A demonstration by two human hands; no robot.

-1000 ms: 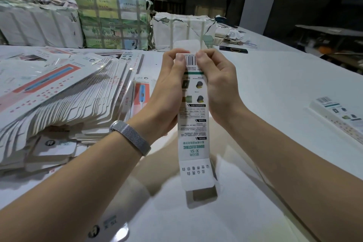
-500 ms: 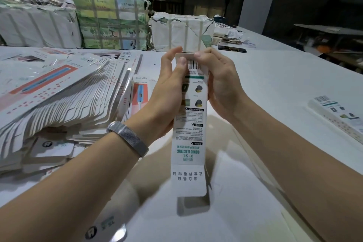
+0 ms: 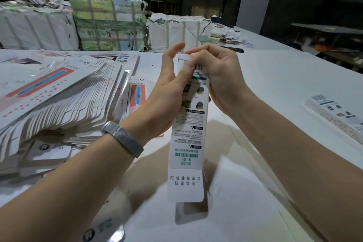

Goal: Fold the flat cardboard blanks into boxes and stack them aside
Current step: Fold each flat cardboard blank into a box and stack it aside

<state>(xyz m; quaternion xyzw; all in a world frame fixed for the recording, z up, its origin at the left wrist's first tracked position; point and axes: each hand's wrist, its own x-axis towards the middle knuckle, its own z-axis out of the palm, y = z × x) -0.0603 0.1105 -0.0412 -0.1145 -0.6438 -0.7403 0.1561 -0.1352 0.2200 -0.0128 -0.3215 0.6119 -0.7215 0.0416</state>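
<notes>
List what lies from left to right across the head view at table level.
Fanned stack of flat white cardboard blanks → left hand → long white printed box held upright → right hand → finished white box lying at the table's right edge.

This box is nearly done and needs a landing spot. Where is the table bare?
Bare white table lies right of the right hand, between the far bundles and the finished box at the right edge. The left side is crowded with the fanned pile of flat blanks.
</notes>
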